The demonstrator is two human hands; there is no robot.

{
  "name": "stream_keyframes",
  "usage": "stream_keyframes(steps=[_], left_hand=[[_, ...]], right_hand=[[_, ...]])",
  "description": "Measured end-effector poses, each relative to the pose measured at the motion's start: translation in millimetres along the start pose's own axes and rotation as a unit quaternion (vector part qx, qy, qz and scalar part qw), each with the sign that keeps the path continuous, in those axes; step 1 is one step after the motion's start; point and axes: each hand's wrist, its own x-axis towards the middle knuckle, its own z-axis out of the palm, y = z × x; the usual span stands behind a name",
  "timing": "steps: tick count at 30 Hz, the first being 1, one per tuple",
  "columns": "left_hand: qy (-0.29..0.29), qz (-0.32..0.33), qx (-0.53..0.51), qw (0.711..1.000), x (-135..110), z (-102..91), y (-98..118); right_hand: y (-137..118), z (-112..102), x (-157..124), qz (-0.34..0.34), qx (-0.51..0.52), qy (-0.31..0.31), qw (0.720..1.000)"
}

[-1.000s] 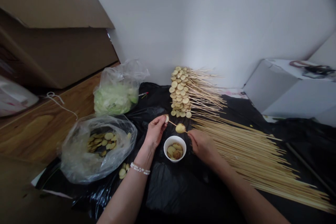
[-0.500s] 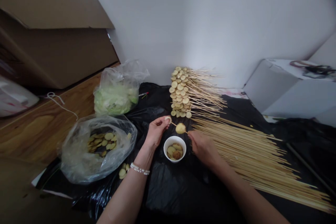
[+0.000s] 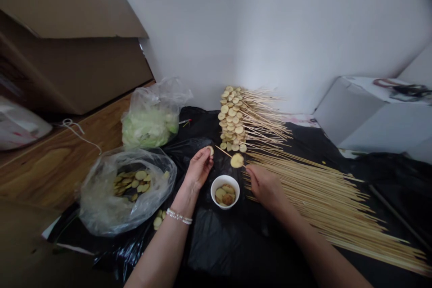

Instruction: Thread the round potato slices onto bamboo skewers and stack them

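Between the fingertips of my left hand (image 3: 200, 166) is a thin potato slice (image 3: 211, 150), seen nearly edge-on. My right hand (image 3: 265, 184) grips a wooden skewer (image 3: 223, 151) near its lower end. One potato slice is threaded on that skewer (image 3: 237, 160), and the bare tip points up-left toward my left hand, apart from its slice. Below and between both hands stands a white bowl (image 3: 212, 191) holding several potato slices. Behind them, a stack of skewered potato slices (image 3: 232, 119) lies with its sticks pointing right.
Loose bare skewers (image 3: 330, 207) spread across the right on black plastic sheeting (image 3: 216, 252). At left lie an open clear bag (image 3: 101, 207) of potato slices and a bag of cut cabbage (image 3: 148, 126). A cardboard box (image 3: 74, 63) and a white box (image 3: 357, 112) flank the area.
My hands have drawn apart: the left went slightly left with its slice, the right slightly right and up. The skewer's tip, earlier touching the left hand's slice, is now free of it.
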Motion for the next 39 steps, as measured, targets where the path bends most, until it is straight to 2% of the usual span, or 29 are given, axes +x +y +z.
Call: stream_keyframes(steps=[8,13,20,28,34,39], left_hand=[[-0.033,0.0,0.011,0.999,-2.7,2.0,1.5],[-0.051,0.007,0.005,0.999,-0.8,0.2,0.7],[-0.019,0.009,0.002,1.0,2.5,-2.8,-1.3],[-0.013,-0.005,0.002,1.0,2.2,-3.4,1.1],[0.018,0.01,-0.002,1.0,2.3,-2.3,0.6],[0.01,0.02,0.003,1.0,1.9,-1.3,1.1]], right_hand=[[-4.4,-2.0,-0.9,-0.012,-0.015,-0.045,0.999],[-4.1,-2.4,-1.1,-0.012,-0.019,-0.045,0.999],[-3.5,-2.3,-1.1,-0.007,-0.013,-0.049,0.999],[-4.4,-3.4,-0.8,-0.008,-0.027,-0.068,0.997],[-3.6,-2.9,-1.2,-0.005,-0.033,-0.075,0.997],[-2.9,-1.5,-1.8,-0.005,-0.033,-0.068,0.997]])
